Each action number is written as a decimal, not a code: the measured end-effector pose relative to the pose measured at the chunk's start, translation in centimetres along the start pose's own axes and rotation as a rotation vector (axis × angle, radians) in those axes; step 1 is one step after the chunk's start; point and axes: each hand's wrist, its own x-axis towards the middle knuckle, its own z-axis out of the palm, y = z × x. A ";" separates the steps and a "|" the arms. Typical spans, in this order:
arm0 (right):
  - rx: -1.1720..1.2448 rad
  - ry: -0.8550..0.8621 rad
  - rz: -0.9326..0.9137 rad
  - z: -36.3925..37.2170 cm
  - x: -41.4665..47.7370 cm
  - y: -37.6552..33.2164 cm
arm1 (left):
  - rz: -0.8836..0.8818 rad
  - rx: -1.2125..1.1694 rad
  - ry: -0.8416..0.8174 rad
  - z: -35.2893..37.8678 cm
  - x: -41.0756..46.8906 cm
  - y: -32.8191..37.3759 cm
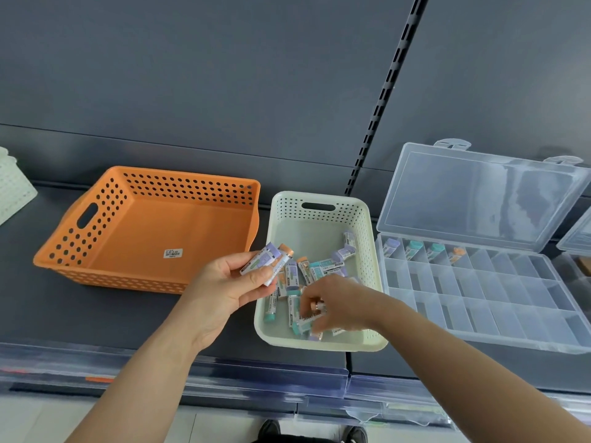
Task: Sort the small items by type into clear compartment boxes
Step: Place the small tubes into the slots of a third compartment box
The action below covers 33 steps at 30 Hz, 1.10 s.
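A cream perforated basket point(319, 203) on the dark shelf holds several small tubes point(326, 266) with purple, teal or orange caps. My left hand point(224, 289) is raised at the basket's left rim and grips two tubes point(267, 260), one purple-capped and one orange-capped. My right hand point(339, 305) reaches down into the basket, and its fingers pinch an orange-capped tube point(315, 306) among the pile. To the right lies an open clear compartment box point(479, 302). Its back row holds a purple-capped tube point(390, 246), two teal ones point(414, 247) and an orange one point(457, 253), each in its own cell.
An empty orange perforated basket point(80, 251) with a price sticker sits left of the cream one. A pale basket corner point(12, 187) shows at the far left. A second clear box point(579, 244) is at the right edge. The shelf's front rail point(256, 378) runs below my arms.
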 end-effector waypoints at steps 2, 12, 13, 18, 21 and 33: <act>0.068 0.043 0.001 -0.5 -0.5 0.2 | -0.004 -0.046 -0.011 0.4 0.2 0.2; 0.847 0.598 0.087 -5.3 -8.0 6.0 | 0.002 -0.097 -0.108 8.7 2.9 0.1; 0.925 0.595 0.102 -5.6 -8.7 6.9 | 0.008 -0.084 -0.116 10.0 3.2 0.1; 1.133 0.530 0.121 -6.9 -11.6 11.8 | 0.000 -0.021 -0.133 17.7 5.5 -1.0; 1.227 0.528 0.133 -7.8 -13.6 15.5 | -0.008 0.059 -0.110 21.9 6.8 -2.0; 1.150 0.560 0.255 -9.6 -17.8 25.3 | -0.037 0.222 -0.007 32.1 10.0 -6.7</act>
